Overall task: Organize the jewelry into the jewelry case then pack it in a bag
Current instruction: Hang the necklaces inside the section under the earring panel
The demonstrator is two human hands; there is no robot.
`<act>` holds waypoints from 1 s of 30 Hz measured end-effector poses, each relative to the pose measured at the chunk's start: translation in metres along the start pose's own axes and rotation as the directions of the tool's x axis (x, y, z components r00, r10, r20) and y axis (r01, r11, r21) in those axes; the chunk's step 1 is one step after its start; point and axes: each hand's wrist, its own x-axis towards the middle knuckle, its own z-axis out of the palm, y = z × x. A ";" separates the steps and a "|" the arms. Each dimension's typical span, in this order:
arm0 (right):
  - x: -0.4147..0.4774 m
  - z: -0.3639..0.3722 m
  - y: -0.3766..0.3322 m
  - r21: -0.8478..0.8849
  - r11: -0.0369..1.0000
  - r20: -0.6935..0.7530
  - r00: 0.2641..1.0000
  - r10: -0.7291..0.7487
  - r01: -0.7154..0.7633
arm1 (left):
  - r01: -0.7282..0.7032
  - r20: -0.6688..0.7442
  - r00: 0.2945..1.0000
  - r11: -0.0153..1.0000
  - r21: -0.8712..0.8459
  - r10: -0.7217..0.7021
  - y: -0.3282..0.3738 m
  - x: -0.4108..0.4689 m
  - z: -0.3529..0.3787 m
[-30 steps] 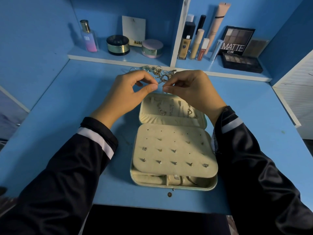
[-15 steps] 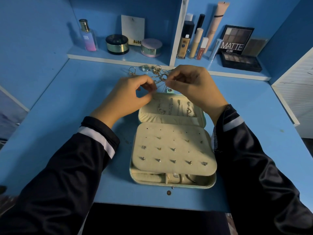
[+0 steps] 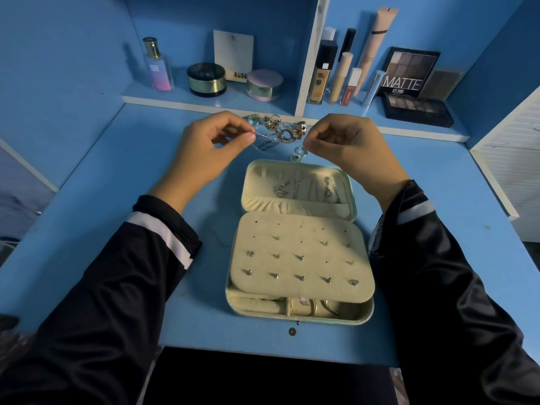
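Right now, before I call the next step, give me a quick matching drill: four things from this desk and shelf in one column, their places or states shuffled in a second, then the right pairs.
Things:
1. thin chain
2. jewelry case
3. perfume bottle
4. MATTE palette

Places or states:
A. standing in the left shelf compartment
B. lying open on the desk, between the sleeves
C. propped upright in the right shelf compartment
D. pinched between the two hands, left hand and right hand

Pairs: 1-D, 2-B, 3-A, 4-C

The jewelry case (image 3: 263, 229) is lined in matt cream cloth; sleeves (image 3: 438, 287) glossy satin.
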 end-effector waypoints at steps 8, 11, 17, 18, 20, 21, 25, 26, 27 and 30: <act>0.004 0.013 0.008 -0.092 0.995 0.093 0.995 0.033 -0.024 | -0.105 -0.012 0.994 0.989 -0.101 0.105 0.016 -0.005 0.010; 0.004 0.021 0.002 -0.050 0.998 0.073 0.997 -0.024 0.028 | -0.135 -0.026 0.991 0.987 -0.083 0.133 0.021 -0.006 0.012; 0.002 0.033 -0.007 0.036 0.992 0.040 0.992 -0.120 0.118 | -0.195 -0.064 0.980 0.980 -0.052 0.191 0.023 -0.008 0.016; 0.001 0.035 -0.007 0.039 0.990 0.021 0.991 -0.133 0.132 | -0.201 -0.065 0.978 0.978 -0.050 0.198 0.023 -0.008 0.016; 0.000 0.038 -0.007 0.020 0.988 -0.021 0.988 -0.156 0.156 | -0.213 -0.066 0.976 0.976 -0.047 0.209 0.023 -0.008 0.017; 0.000 0.038 -0.007 0.017 0.987 -0.040 0.986 -0.160 0.161 | -0.215 -0.065 0.975 0.976 -0.045 0.212 0.023 -0.008 0.017; 0.001 0.035 -0.006 0.035 0.985 -0.073 0.983 -0.166 0.169 | -0.219 -0.065 0.974 0.975 -0.029 0.216 0.021 -0.008 0.015; 0.001 0.033 -0.006 0.027 0.984 -0.077 0.982 -0.173 0.175 | -0.221 -0.066 0.973 0.975 -0.020 0.220 0.021 -0.008 0.015; 0.000 0.032 -0.006 0.024 0.983 -0.079 0.980 -0.181 0.184 | -0.225 -0.067 0.972 0.974 -0.009 0.223 0.020 -0.008 0.014; -0.001 0.029 -0.008 0.063 0.981 -0.083 0.980 -0.180 0.185 | -0.236 -0.060 0.969 0.970 0.051 0.239 0.016 -0.007 0.013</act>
